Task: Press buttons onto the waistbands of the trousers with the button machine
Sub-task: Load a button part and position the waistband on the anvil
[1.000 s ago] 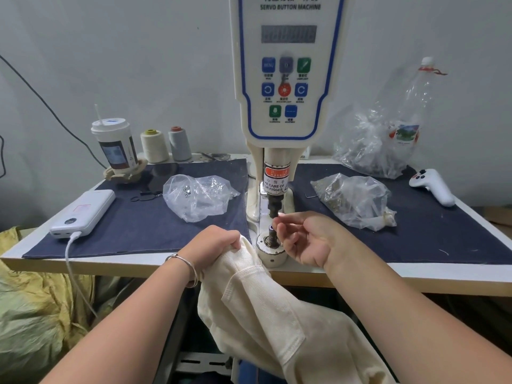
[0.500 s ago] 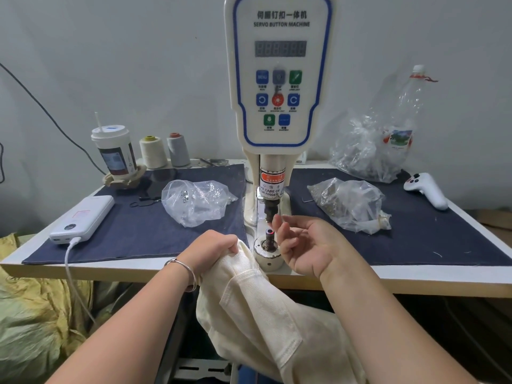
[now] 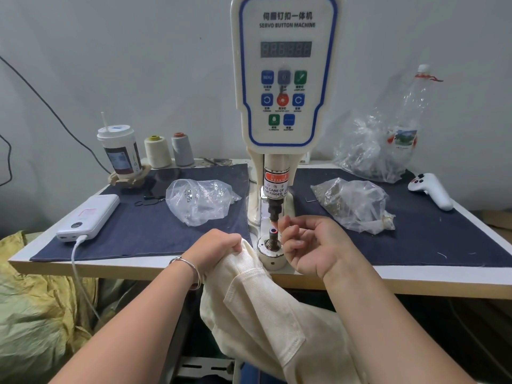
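Left hand fisted, knuckles up, bracelet on wrist, left of the button machine. Right hand palm-up beside its lower post, fingers loosely curled.

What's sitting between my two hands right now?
In the head view, the button machine's lower die post, with a red-lit tip, stands between the left hand, which grips the trousers, and the right hand.

One head-worn wide-angle camera, looking forward and down from close range: button machine dead centre, table edge just below, both forearms reaching in from the bottom.
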Motion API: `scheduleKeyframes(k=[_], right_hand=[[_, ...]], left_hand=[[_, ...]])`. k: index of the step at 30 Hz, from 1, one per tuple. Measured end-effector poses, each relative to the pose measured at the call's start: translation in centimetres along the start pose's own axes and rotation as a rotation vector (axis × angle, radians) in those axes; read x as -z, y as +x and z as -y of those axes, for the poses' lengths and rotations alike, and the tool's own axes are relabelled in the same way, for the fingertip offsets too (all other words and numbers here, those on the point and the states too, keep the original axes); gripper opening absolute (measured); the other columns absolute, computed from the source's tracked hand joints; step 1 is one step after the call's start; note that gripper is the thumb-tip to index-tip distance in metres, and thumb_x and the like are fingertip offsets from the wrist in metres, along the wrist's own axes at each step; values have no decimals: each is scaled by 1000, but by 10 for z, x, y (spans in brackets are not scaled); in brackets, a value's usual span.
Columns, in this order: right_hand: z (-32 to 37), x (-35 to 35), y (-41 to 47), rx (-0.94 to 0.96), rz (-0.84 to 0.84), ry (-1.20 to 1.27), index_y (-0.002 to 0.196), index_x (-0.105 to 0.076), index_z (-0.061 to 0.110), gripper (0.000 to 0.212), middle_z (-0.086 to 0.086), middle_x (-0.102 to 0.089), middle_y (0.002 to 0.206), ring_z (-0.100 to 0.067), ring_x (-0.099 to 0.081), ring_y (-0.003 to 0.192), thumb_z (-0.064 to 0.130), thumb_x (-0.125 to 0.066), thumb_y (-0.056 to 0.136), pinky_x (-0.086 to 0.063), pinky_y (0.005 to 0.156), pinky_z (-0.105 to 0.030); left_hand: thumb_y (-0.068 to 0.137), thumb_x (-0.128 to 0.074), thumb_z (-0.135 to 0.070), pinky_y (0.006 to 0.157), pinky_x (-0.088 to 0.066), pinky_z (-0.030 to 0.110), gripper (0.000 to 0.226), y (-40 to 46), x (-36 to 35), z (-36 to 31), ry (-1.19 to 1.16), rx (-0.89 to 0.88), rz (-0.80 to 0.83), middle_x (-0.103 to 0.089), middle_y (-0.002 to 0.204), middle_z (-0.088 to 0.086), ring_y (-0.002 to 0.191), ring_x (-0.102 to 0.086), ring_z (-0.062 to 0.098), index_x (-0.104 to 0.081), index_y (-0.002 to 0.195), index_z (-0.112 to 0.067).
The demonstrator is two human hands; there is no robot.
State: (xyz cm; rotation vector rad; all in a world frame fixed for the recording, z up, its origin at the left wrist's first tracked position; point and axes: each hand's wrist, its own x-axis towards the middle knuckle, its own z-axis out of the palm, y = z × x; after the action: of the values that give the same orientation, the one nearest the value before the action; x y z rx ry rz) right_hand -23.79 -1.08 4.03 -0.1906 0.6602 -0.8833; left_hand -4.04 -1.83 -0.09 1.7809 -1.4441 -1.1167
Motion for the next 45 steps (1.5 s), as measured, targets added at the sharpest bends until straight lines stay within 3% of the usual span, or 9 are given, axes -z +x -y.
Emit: scheduleKeyframes(k=[4, 21, 25, 30, 32, 34, 36, 39, 45], right_hand=[[-3, 0, -2, 1, 3, 8, 99, -56, -1, 25, -8, -61, 62, -11, -49, 37, 2, -52, 75, -31, 31, -14], [-12, 7, -11, 93, -10, -53, 102, -60, -8, 35, -2, -47, 55, -9, -35, 35, 11, -49, 75, -22, 34, -14], [-39, 7, -18, 383, -181, -443, 93, -65, 3, 17, -5, -53, 54, -11, -37, 36, 4, -51, 84, -26, 34, -16], [-68, -43, -13, 623, 47, -1121, 76, -68, 15, 20, -2, -60, 55, -13, -49, 41, 0, -57, 82, -38, 42, -17], [-68, -67, 14, 766, 21, -1450, 76, -66, 20, 20, 7, -61, 62, -14, -57, 57, 3, -57, 80, -47, 57, -24], [-64, -90, 49, 858, -62, -1731, 86, -67, 25, 26, 8, -59, 77, -19, -59, 80, 4, -53, 82, -48, 72, -30], [-60, -107, 88, 869, -134, -1970, 105, -66, 26, 35, 2, -55, 101, -23, -54, 102, 3, -46, 86, -44, 78, -32], [-59, -125, 140, 790, -238, -2315, 126, -58, 26, 42, -8, -42, 127, -28, -36, 121, 7, -43, 91, -37, 80, -35], [-66, -138, 203, 632, -386, -2486, 128, -55, 16, 41, -9, -35, 135, -28, -29, 127, 9, -44, 89, -34, 80, -35]], left_hand=[[52, -55, -34, 56, -33, 28, 20, 0, 0, 1, 13, -2, -5, -39, 44, -13, 57, -36, 14, -45, 40, -23], [51, -56, -35, 55, -35, 27, 16, -1, 1, -1, 5, 22, 9, -44, 53, -8, 59, -41, 16, -50, 43, -23], [53, -56, -37, 57, -35, 28, 16, 2, 3, 0, 29, 15, 39, -46, 60, -5, 60, -42, 16, -52, 44, -25], [64, -52, -32, 67, -40, 31, 28, 6, 12, 3, 55, -48, 203, -55, 61, 1, 69, -49, 23, -61, 39, -25], [65, -42, -25, 66, -48, 22, 36, 8, 16, 5, -39, -31, 196, -58, 62, -9, 66, -57, 13, -62, 37, -34], [81, -46, -25, 60, -49, 13, 29, 13, 17, 8, -118, -20, 216, -57, 69, -13, 62, -55, -1, -63, 61, -36], [91, -45, -21, 57, -40, 23, 32, 16, 17, 10, -84, -29, 251, -53, 64, -9, 56, -47, 2, -59, 63, -31], [72, -49, -27, 57, -33, 27, 16, 17, 18, 11, -108, -20, 295, -52, 52, -8, 50, -44, 12, -61, 62, -23], [100, -42, -1, 75, -40, 14, 40, 28, 24, 16, -110, 19, 218, -39, 82, -14, 79, -46, 5, -33, 76, -31]])
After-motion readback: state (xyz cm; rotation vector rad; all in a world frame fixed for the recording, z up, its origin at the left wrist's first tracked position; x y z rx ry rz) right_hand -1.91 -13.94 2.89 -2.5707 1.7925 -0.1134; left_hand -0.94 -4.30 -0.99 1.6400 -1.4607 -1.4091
